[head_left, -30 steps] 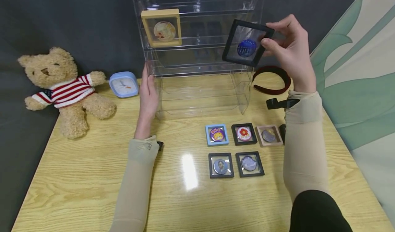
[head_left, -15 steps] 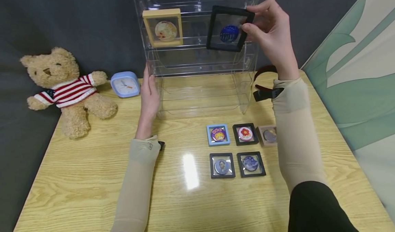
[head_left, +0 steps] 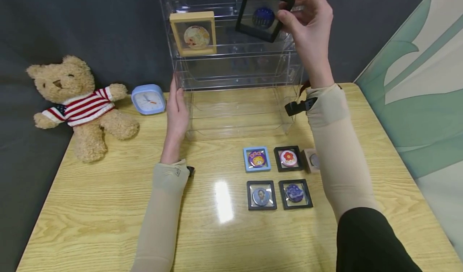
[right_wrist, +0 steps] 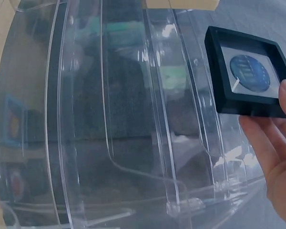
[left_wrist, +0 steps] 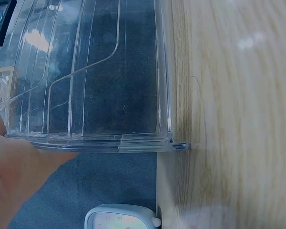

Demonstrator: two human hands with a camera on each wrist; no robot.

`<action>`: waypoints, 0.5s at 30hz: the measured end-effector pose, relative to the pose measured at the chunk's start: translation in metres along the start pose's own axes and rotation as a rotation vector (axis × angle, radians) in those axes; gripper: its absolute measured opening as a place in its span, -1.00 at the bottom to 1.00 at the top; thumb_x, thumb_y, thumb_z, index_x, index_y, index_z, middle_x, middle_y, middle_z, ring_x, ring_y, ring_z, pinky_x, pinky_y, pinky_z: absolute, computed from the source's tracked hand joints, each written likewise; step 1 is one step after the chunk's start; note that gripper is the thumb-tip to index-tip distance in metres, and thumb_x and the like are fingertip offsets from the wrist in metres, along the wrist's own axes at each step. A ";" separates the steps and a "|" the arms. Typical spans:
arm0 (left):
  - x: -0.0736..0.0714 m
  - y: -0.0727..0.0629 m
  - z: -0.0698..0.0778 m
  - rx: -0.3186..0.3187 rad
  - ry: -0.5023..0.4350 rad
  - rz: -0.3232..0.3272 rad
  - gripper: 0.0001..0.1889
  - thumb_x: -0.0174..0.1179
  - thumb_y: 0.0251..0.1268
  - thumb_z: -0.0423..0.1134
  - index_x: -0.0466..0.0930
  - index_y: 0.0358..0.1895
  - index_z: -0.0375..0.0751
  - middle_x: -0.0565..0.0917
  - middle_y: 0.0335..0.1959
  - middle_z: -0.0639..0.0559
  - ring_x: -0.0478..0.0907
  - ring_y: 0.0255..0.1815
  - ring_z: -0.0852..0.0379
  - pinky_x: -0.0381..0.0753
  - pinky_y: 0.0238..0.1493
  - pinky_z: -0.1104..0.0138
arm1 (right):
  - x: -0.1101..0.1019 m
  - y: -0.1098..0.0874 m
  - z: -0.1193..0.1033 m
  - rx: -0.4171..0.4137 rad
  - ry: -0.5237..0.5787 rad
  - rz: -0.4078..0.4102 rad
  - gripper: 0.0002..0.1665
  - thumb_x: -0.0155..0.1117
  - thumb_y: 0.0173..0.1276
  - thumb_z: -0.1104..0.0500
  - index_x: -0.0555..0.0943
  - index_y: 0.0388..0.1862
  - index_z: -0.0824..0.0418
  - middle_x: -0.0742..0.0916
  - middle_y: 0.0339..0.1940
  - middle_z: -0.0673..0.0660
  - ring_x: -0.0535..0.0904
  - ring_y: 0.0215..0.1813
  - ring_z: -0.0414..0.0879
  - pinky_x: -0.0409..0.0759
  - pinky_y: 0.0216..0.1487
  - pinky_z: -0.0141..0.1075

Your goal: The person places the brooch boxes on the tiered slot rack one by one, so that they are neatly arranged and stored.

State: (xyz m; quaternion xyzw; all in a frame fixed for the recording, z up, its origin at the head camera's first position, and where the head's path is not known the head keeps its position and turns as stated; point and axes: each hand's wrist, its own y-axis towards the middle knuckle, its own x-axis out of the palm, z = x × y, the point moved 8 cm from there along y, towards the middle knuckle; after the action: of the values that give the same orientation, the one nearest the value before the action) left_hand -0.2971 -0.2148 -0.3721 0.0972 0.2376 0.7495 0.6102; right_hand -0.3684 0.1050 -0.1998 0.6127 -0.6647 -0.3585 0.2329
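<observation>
My right hand (head_left: pixel 312 27) pinches a black square display frame (head_left: pixel 243 13) by its right edge, thumb in front. Inside the frame is a round dark blue badge (right_wrist: pixel 250 72). It is held tilted, before the upper tiers of a clear acrylic display rack (head_left: pixel 235 81). My left hand (head_left: pixel 177 113) rests with extended fingers against the rack's left side; in the left wrist view only part of that hand (left_wrist: pixel 19 167) shows. A yellow display frame (head_left: pixel 193 53) with a round badge stands on an upper tier at the left.
Several small framed badges lie on the wooden table, among them a light blue frame (head_left: pixel 257 170) and a black frame (head_left: pixel 262 208). A pinkish frame is partly behind my right sleeve. A teddy bear (head_left: pixel 87 107) and a blue clock (head_left: pixel 148 99) are at the left.
My right hand has carried the black display frame left and upward, from the rack's right side to before its upper tiers. My left hand stays at the rack's side.
</observation>
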 end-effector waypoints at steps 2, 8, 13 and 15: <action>0.001 -0.001 0.000 -0.006 0.006 -0.001 -0.44 -0.33 0.84 -0.32 -0.07 0.73 -0.42 0.03 0.75 -0.25 0.01 0.72 0.11 0.06 0.65 0.35 | 0.002 0.000 0.001 0.015 0.008 0.007 -0.73 0.41 0.48 0.41 0.70 0.11 0.27 0.81 -0.06 0.05 0.78 -0.15 -0.13 0.72 -0.08 -0.40; 0.003 -0.001 0.000 -0.015 0.004 -0.006 -0.44 -0.34 0.84 -0.32 -0.07 0.73 -0.42 0.02 0.75 -0.23 0.00 0.73 0.08 0.04 0.65 0.36 | 0.010 -0.002 0.001 -0.010 -0.034 -0.038 -0.75 0.41 0.49 0.34 0.70 0.11 0.28 0.78 0.10 0.02 0.77 -0.11 -0.15 0.71 -0.06 -0.41; 0.006 0.000 0.001 -0.011 -0.002 -0.003 -0.44 -0.33 0.84 -0.32 -0.05 0.73 -0.41 0.05 0.75 -0.22 0.02 0.72 0.10 0.04 0.65 0.36 | 0.015 -0.005 -0.002 -0.090 -0.055 -0.100 -0.72 0.37 0.53 0.26 0.69 0.16 0.30 0.75 0.17 0.02 0.76 -0.06 -0.16 0.72 0.00 -0.38; 0.008 -0.001 0.002 -0.013 -0.002 -0.005 -0.44 -0.33 0.84 -0.31 -0.04 0.73 -0.39 0.06 0.75 -0.21 0.02 0.72 0.12 0.04 0.65 0.36 | 0.017 -0.004 -0.003 -0.103 -0.051 -0.111 -0.70 0.36 0.53 0.24 0.69 0.17 0.30 0.75 0.15 0.04 0.76 -0.07 -0.15 0.73 0.02 -0.37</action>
State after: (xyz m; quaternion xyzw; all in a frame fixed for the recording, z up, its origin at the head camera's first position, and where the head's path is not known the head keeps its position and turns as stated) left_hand -0.2975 -0.2071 -0.3718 0.0936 0.2323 0.7493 0.6131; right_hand -0.3658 0.0876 -0.2035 0.6265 -0.6159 -0.4203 0.2269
